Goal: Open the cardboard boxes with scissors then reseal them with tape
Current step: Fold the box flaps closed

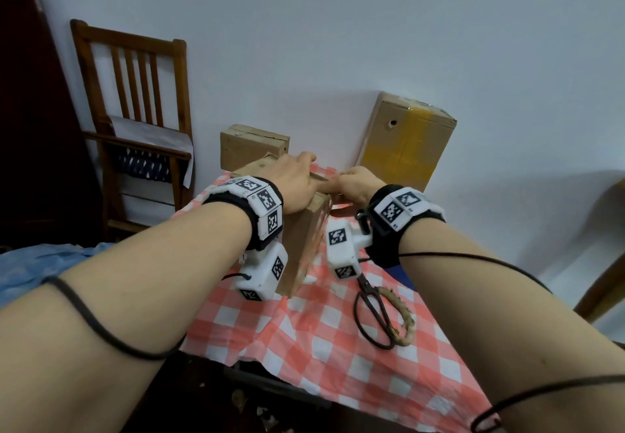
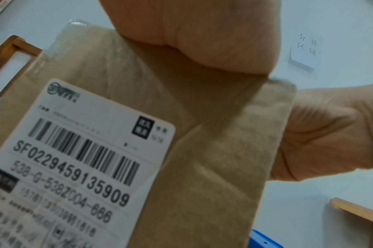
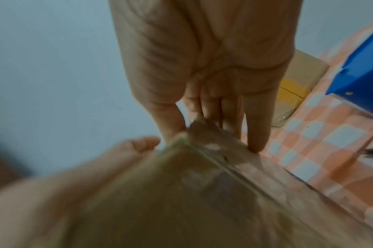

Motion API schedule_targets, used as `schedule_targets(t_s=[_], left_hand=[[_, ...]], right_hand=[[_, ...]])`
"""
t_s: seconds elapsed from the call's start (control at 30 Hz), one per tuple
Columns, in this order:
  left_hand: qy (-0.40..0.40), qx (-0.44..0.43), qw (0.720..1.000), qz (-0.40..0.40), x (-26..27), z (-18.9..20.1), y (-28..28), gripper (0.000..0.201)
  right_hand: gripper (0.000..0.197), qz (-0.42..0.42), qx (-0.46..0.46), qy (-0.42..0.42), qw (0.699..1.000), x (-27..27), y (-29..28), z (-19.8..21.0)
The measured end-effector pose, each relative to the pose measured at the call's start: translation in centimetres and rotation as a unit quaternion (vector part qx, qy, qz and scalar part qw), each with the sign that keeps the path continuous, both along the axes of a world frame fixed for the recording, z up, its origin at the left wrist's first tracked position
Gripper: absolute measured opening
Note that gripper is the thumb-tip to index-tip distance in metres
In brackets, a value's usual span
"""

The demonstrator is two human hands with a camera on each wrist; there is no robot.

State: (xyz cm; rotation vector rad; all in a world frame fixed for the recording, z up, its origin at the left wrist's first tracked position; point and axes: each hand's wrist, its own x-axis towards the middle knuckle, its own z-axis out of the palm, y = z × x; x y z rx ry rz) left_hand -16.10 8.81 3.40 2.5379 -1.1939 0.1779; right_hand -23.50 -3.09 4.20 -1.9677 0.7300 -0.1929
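The two bare forearms fill the foreground of the head view, each banded with a marker-tagged wrist camera and trailed by a dark cable. Beyond them the left hand [image 1: 293,185] lies flat across the top of a small cardboard box [image 1: 302,246] standing on the desk [image 1: 338,358], which is covered by a red-and-white checked cloth. The right hand [image 1: 355,184] meets it at the box's top right edge; the hands are nearly touching. The right wrist view adds what the head view hides: the thumb and fingers [image 3: 255,120] pinch a brownish strip, apparently tape, at the box's top corner, though the picture is blurred. The left wrist view alone shows a white shipping label [image 2: 79,161] with a barcode on the box's side. Dark scissors [image 1: 373,311] lie on the cloth right of the box, over a toothed ring. Two more cardboard boxes [image 1: 253,145] stand against the wall, the taller one [image 1: 406,142] wrapped in yellow tape. A wooden chair [image 1: 135,101] stands to the left.
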Motion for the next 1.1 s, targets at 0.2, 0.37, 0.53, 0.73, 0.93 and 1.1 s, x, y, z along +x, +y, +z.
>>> schedule_targets(t_s=[0.2,0.37,0.53,0.73,0.93,1.1], left_hand=[[0.007,0.007,1.0,-0.002,0.2,-0.1,0.3,0.055],[0.011,0.017,1.0,-0.001,0.2,0.0,0.1,0.055],[0.002,0.024,1.0,0.001,0.0,0.3,0.2,0.054],[-0.004,0.025,1.0,-0.004,-0.2,0.2,0.0,0.053],[0.001,0.023,1.0,-0.005,0.1,-0.1,0.1,0.053],[0.008,0.024,1.0,-0.006,0.0,0.0,0.0,0.052]], right_hand=[[0.038,-0.039,-0.073,-0.025,0.996,1.3,1.3,-0.9],[0.025,-0.009,-0.033,-0.046,0.998,0.2,0.5,-0.4],[0.015,0.005,0.134,-0.075,0.988,-1.0,-0.3,-0.3],[0.014,-0.011,0.092,-0.102,0.99,-1.2,0.0,-0.8],[0.013,0.026,0.114,-0.095,0.989,-1.6,0.1,-0.9],[0.017,-0.003,0.034,-0.107,0.994,-1.1,0.2,-1.2]])
